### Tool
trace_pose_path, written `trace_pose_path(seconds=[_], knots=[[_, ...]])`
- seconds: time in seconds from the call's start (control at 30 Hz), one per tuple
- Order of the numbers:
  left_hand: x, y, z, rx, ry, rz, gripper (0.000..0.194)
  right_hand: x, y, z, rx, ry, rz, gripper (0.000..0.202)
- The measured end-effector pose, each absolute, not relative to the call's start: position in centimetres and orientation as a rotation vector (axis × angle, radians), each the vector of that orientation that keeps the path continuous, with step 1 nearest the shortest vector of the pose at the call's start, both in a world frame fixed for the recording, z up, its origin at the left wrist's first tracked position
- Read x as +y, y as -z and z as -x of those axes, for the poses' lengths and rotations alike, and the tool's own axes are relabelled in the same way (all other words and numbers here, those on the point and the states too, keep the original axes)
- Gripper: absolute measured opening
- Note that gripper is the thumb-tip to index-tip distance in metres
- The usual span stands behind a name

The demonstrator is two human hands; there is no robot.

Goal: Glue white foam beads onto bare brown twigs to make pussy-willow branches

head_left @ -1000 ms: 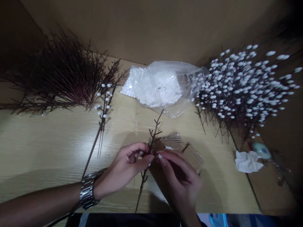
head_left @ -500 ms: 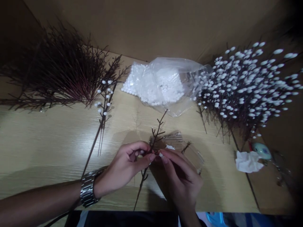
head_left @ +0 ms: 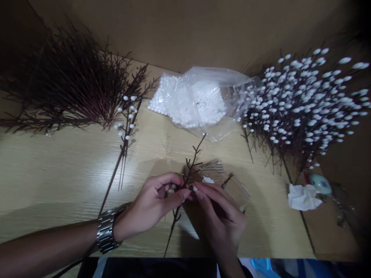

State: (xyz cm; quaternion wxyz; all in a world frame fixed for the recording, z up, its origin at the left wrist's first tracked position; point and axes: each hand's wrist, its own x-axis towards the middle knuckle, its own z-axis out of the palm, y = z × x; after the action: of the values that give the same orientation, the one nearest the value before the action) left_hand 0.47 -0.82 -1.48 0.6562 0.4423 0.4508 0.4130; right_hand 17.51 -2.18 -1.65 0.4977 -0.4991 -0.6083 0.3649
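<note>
A thin brown artificial twig [head_left: 173, 231] with short side stems slants upward over the near middle of the table. My left hand [head_left: 155, 199], with a metal watch on its wrist, is closed around the middle of this twig. Beside it, my right hand [head_left: 222, 220] pinches a small white foam berry [head_left: 195, 189] between thumb and forefinger, against a side stem. The fingertips of both hands almost meet, and the point of contact is partly hidden. Below and behind the hands lies a piece of cardboard [head_left: 237, 189] with a white patch on it.
A clear plastic bag [head_left: 203, 100] of white berries lies at the back. Bare brown branches [head_left: 72, 77] are heaped at left, near a berry-tipped stem [head_left: 126, 144]. At right are a bundle of white-berried branches [head_left: 298, 104], crumpled tissue [head_left: 303, 197] and a pale green rounded object [head_left: 319, 184].
My right fingers have shifted slightly left with the white berry, closer to my left fingertips. My left hand keeps its hold on the twig.
</note>
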Motion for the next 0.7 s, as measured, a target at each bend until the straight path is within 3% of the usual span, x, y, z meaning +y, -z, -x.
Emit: trace_pose_path(seconds=[0.53,0.7], knots=[[-0.9,1.7,-0.4,0.984,-0.883,-0.990,0.017,-2.4,2.1,-17.6,-1.402,-1.014,1.231,0.026],[-0.8,1.4,-0.2,0.938,-0.867,-0.961,0.019,-0.8,0.1,-19.9,-1.362,-0.988,1.363,0.028]])
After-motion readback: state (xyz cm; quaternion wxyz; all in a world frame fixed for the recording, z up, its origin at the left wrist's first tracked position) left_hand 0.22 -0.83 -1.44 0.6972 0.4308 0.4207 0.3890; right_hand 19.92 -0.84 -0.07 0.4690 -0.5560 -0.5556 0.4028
